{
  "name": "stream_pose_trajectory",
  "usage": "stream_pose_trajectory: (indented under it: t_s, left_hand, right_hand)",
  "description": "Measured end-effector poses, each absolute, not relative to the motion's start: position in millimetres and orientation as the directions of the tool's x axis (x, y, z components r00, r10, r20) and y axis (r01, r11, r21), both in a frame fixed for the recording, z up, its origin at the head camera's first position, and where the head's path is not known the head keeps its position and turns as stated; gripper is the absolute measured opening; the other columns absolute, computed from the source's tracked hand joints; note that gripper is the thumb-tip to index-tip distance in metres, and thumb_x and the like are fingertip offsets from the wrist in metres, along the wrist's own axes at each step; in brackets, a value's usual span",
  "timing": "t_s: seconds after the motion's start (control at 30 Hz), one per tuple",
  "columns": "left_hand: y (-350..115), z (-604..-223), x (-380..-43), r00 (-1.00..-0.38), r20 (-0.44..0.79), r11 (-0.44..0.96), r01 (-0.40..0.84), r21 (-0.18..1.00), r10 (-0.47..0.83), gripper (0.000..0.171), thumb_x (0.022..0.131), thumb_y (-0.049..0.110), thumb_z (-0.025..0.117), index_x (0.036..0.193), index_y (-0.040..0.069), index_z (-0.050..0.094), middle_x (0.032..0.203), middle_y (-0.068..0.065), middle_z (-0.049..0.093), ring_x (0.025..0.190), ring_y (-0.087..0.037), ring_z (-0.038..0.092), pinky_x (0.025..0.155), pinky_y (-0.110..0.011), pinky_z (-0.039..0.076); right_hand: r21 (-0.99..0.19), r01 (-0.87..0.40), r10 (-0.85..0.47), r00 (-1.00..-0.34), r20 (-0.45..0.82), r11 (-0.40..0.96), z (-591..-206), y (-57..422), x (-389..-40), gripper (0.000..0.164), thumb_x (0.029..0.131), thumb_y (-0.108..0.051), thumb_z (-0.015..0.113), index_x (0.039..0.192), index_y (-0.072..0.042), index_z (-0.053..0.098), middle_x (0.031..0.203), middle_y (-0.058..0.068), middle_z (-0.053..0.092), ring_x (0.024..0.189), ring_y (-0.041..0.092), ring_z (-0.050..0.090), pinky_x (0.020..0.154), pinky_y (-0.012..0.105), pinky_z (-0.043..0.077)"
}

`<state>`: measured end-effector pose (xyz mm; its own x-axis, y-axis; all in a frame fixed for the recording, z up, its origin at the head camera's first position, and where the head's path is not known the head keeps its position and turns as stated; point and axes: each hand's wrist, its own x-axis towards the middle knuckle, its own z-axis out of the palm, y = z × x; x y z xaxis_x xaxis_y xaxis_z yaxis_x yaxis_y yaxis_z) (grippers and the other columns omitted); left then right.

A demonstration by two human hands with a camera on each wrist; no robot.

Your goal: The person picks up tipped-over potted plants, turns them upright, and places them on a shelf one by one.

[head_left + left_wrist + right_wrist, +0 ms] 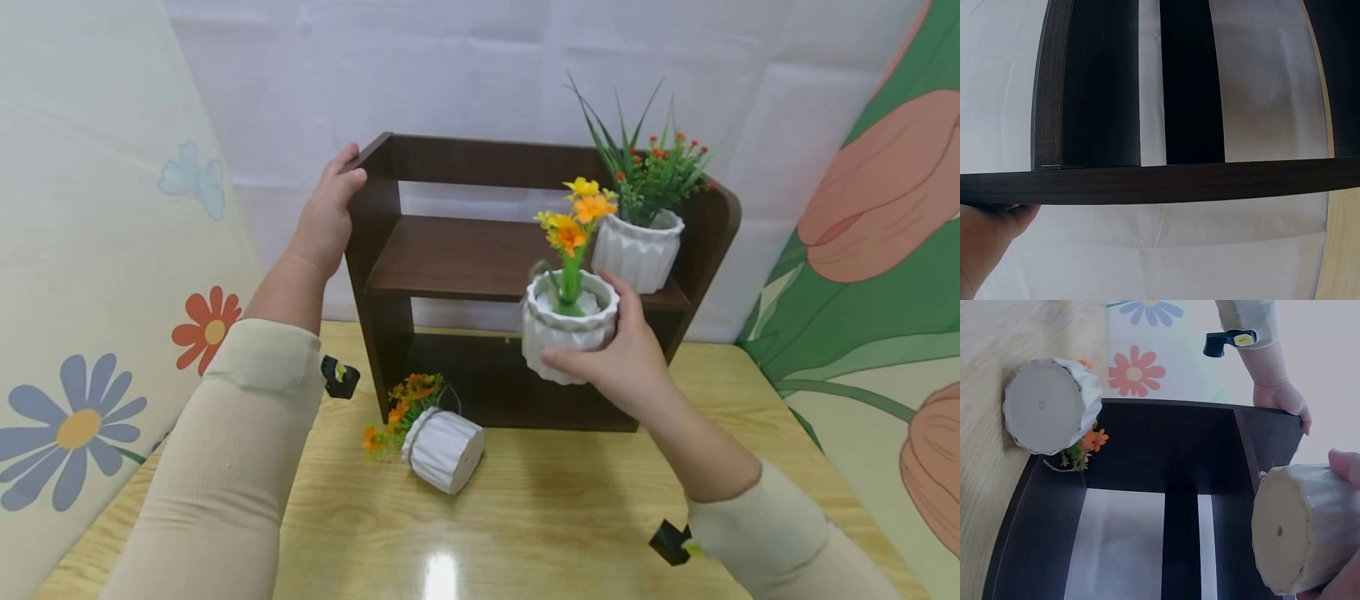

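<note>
Head view: the right hand is clamping a white flowerpot between thumb and fingers — before the dark shelf — while the left hand is gripping the shelf's upper side; a tipped pot is lying on the table. Left wrist: that hand's fingers are mostly hiding. Right wrist: the flowerpot's base is showing.

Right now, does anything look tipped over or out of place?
Yes: a white pot lies on its side on the table, in front of the shelf unit, toward its left end. It looks odd because the shelved plant stands upright.
</note>
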<state>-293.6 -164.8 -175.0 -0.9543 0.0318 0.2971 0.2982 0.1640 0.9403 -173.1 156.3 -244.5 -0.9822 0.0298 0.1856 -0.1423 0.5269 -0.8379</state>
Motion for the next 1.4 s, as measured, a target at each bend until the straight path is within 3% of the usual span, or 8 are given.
stream_pose_trajectory:
  t_s: [0.77,1.07,1.4]
  left_hand:
    - [-164.9,-174.0,-292.4,-0.956,0.293,0.181,0.294,0.939,0.036,0.057,0.102,0.038,0.025,0.157,0.032,0.015,0.163,0.004,0.018,0.139,-0.018,0.028,0.113,-0.032,0.023]
    - [-165.2,-175.0,-292.8,-0.956,0.289,0.158,0.292,0.943,0.043,0.056,0.102,0.039,0.025,0.157,0.033,0.015,0.163,0.002,0.018,0.14,-0.021,0.028,0.116,-0.037,0.022]
    - [-165.0,-175.2,-292.4,-0.954,0.297,0.155,0.301,0.941,0.048,0.057,0.102,0.038,0.025,0.158,0.031,0.014,0.163,0.001,0.018,0.141,-0.024,0.028,0.117,-0.038,0.022]
  right_hand:
    - [-0.87,-0.179,0.028,-0.976,0.216,0.46,-213.2,143.7,-188.3,0.116,0.07,-0.03,0.089,0.156,-0.022,0.012,0.151,0.011,0.038,0.134,0.029,0.042,0.109,0.051,0.038]
    - [-0.864,-0.237,0.035,-0.959,0.281,0.444,-211.1,136.1,-199.9,0.114,0.069,-0.026,0.089,0.155,-0.019,0.015,0.15,0.012,0.04,0.131,0.028,0.044,0.11,0.047,0.037]
    - [-0.869,-0.239,0.107,-0.944,0.313,0.432,-207.3,125.1,-220.2,0.114,0.067,-0.029,0.09,0.154,-0.02,0.017,0.149,0.011,0.039,0.132,0.027,0.043,0.109,0.045,0.038]
